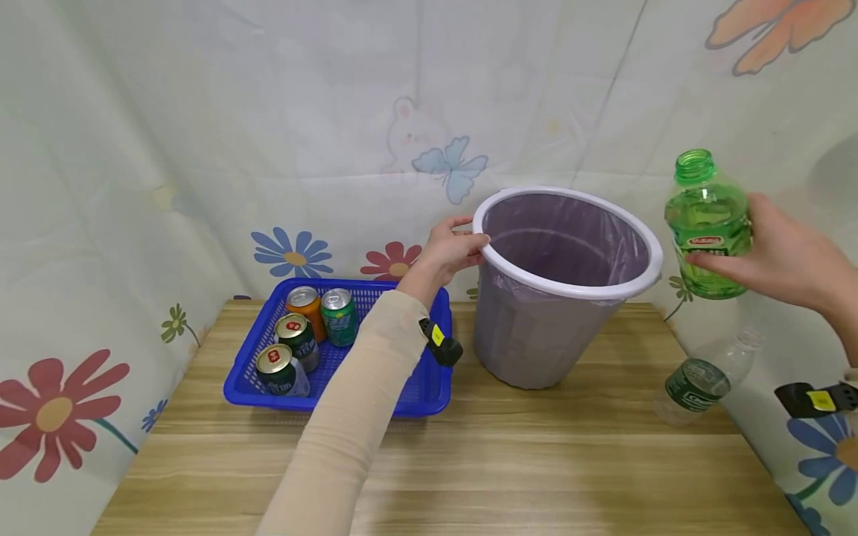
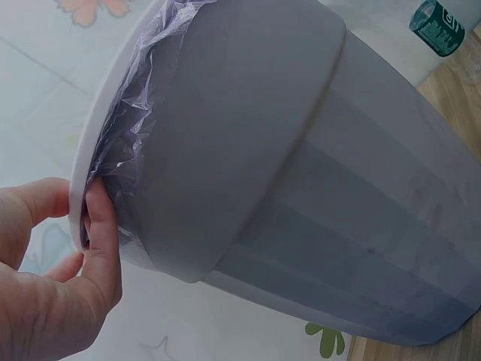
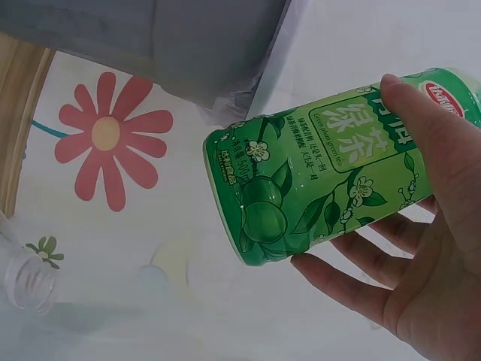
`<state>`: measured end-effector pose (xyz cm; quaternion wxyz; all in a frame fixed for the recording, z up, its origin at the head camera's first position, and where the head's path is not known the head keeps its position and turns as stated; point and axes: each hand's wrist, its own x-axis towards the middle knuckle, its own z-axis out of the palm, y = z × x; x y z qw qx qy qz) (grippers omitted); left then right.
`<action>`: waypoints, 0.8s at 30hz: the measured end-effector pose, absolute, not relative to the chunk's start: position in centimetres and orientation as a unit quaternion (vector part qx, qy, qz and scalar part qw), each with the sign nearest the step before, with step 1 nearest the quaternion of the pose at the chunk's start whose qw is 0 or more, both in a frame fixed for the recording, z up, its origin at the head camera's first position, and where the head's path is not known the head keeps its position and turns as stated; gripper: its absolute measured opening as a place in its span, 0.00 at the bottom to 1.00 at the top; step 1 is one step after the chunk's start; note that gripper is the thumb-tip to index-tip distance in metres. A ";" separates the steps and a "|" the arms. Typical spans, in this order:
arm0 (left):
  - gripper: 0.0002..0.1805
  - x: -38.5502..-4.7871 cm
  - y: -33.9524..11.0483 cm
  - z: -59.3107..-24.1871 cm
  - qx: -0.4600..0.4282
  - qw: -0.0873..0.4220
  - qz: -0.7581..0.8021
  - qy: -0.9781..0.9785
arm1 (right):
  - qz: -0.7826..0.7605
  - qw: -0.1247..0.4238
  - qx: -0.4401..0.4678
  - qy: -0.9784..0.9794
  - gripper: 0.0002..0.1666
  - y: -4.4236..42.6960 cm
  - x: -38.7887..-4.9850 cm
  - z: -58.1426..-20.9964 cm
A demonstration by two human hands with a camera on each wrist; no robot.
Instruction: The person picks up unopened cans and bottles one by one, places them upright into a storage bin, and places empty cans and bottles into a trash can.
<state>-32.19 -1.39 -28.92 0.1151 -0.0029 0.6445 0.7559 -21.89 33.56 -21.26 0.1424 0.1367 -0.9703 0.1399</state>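
A grey trash can with a white rim and a thin plastic liner stands on the table, tilted a little. My left hand pinches its rim at the left, thumb on one side and fingers under the lip, as the left wrist view shows. In my right hand I grip a green plastic tea bottle, capless and upright, in the air right of the can. The right wrist view shows the bottle's printed label, with the thumb across it and fingers beneath.
A clear plastic bottle with a green label stands tilted at the table's right edge. To the left, a blue plastic basket holds several drink cans. A flower-printed curtain hangs behind the wooden table.
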 end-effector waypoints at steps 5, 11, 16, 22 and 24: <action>0.28 -32.1 -1.4 -28.9 -0.005 0.114 0.756 0.644 | 0.109 0.148 0.147 -0.972 0.39 32.8 -22.0 -20.5; 0.28 -32.1 -1.4 -28.8 -0.005 0.114 0.755 0.646 | 0.083 0.147 0.142 -0.975 0.42 31.8 -22.5 -19.5; 0.28 -32.0 -1.5 -28.7 -0.003 0.114 0.754 0.647 | 0.064 0.138 0.124 -0.980 0.46 31.0 -22.8 -18.7; 0.28 -32.1 -1.4 -28.7 -0.003 0.117 0.755 0.645 | 0.049 0.133 0.110 -0.984 0.51 30.8 -23.1 -18.1; 0.28 -32.1 -1.4 -28.7 -0.004 0.117 0.755 0.645 | 0.049 0.133 0.115 -0.983 0.50 30.8 -23.4 -18.0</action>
